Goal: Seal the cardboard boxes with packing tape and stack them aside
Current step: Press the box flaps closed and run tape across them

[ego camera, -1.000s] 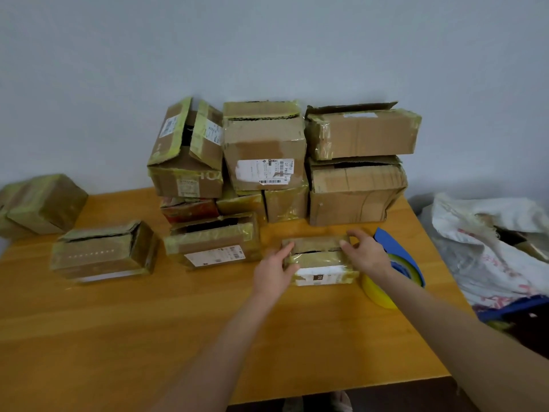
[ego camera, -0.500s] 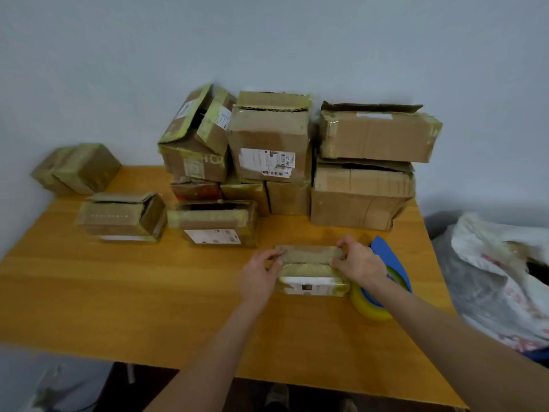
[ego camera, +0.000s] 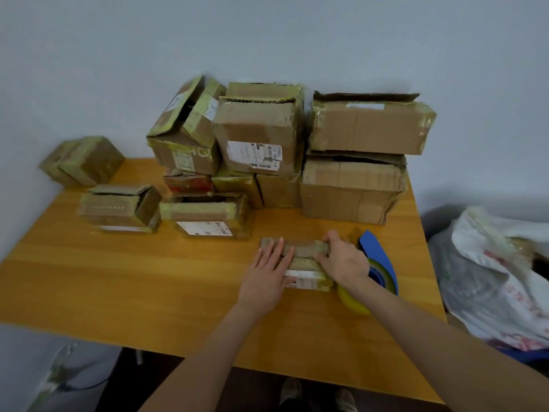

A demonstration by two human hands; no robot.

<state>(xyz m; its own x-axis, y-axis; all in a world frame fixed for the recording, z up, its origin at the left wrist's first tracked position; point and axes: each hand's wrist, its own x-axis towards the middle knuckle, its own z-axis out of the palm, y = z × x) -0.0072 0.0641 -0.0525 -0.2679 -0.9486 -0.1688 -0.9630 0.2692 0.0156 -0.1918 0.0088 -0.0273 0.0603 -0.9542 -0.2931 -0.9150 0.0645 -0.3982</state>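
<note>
Cardboard small box (ego camera: 304,257) sits just left of the blue tape dispenser (ego camera: 378,257), touching it or nearly so, with its long axis left-right. Left hand (ego camera: 269,272) is flat on its top with fingers straight. Right hand (ego camera: 341,260) curls round its right end and is nearer the dispenser, so it is the likely one to fetch tape.

An orange-toned wooden desk (ego camera: 118,278) stands against a plain, pale grey-blue wall (ego camera: 267,34). Right of the desk slumps a crumpled white sack (ego camera: 490,278) with red print. Beneath the desk the floor (ego camera: 154,379) is dark.
</note>
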